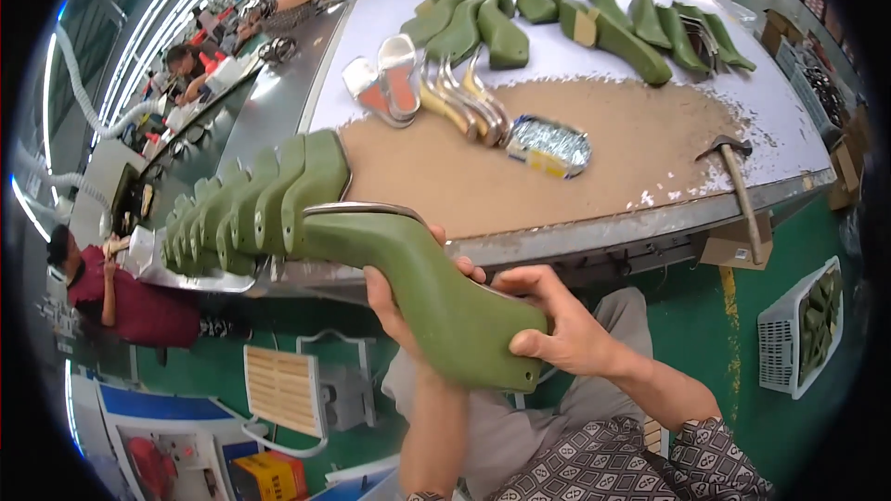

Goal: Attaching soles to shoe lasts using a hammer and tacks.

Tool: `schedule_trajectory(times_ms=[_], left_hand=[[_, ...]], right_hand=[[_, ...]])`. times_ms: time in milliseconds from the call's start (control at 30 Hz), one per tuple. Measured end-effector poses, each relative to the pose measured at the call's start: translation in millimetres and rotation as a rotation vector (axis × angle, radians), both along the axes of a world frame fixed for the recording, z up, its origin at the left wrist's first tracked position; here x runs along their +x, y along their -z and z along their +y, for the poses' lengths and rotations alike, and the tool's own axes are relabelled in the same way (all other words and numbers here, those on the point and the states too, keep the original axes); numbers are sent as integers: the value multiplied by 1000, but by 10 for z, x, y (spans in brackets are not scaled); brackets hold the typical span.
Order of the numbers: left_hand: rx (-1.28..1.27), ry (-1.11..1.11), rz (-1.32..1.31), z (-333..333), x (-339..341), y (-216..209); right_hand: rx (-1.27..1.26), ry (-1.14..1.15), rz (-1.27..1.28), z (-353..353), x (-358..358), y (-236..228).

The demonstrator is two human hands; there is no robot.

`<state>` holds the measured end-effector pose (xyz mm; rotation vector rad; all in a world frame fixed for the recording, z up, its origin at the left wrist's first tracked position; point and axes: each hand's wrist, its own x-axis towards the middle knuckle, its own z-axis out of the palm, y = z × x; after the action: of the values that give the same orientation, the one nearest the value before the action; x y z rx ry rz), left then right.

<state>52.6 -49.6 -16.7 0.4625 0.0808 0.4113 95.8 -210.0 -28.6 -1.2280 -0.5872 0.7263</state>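
Both my hands hold a green shoe last [445, 311] in front of the table, its toe end to the upper left and its thick heel end to the lower right. A thin, shiny dark rim shows along its upper edge near the toe. My left hand [394, 311] is wrapped round its middle from behind, so part of that palm is hidden. My right hand [566, 325] grips the heel end, thumb on the near side, fingers along the top. Just left of the toe, a row of green shoe lasts [316, 176] stands close together at the table's edge.
On the table [594, 176] lie more green lasts [501, 37], curved metallic and cream pieces [459, 102], white and pink sole-shaped pieces [394, 83], a shiny-filled container [550, 146] and a hammer [736, 176] overhanging the edge. A white crate [780, 348] stands right; people sit left.
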Motion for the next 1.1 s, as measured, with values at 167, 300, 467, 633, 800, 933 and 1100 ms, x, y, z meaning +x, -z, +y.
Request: schedule_trajectory(times_ms=[167,300,467,633,800,933,1100], left_hand=[[313,-326,-21,153,-196,-210],[385,-582,-155,451,-371,-143],[236,-444,213,744,-893,279],[845,-612,666,914,-985,375],[1907,-151,265,454,55,-481],[2276,77,-57,85,1366,-76],[2395,133,214,-58,1857,40]], right_hand=[[-12,-59,-359,93,25,-27],[-6,72,-890,229,183,164],[-77,89,-1156,403,98,237],[-88,101,-1125,406,143,479],[-171,97,-1104,363,43,463],[-299,19,-1062,427,-34,378],[-269,1,-1029,419,13,432]])
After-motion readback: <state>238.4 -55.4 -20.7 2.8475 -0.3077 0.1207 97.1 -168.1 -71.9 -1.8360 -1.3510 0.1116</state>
